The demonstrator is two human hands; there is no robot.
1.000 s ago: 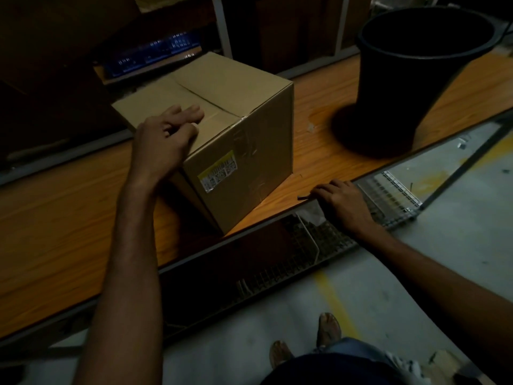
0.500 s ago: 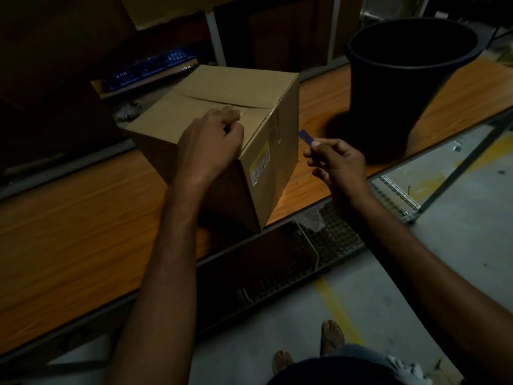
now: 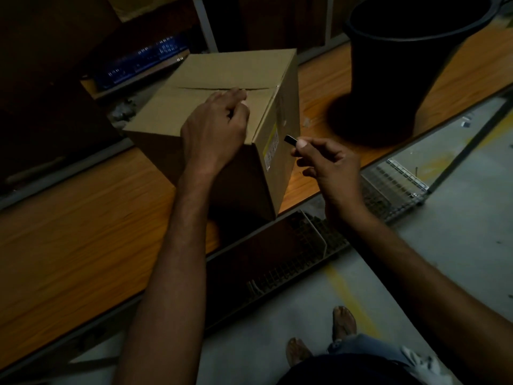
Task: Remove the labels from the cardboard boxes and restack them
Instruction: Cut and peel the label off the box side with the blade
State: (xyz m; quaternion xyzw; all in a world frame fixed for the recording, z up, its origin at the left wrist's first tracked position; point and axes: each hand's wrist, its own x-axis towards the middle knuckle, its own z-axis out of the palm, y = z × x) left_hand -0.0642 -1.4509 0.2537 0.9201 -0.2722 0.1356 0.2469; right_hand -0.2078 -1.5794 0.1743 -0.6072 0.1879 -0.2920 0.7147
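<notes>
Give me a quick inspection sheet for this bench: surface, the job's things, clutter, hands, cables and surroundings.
Surface: wooden table, dimly lit.
Job's things: cardboard box stands closed on the table; yellow-and-white label on its right side face, not yet removed.
Clutter: black bucket upright on the table, right of the box and apart from it.
Hands: left hand rests on the box top, fingers curled; right hand pinches a small dark tool, its tip close to the label.
Cables: nothing seen.
Surroundings: wire mesh tray below the table's near edge; blue crate behind the box; grey floor with a yellow line.
</notes>
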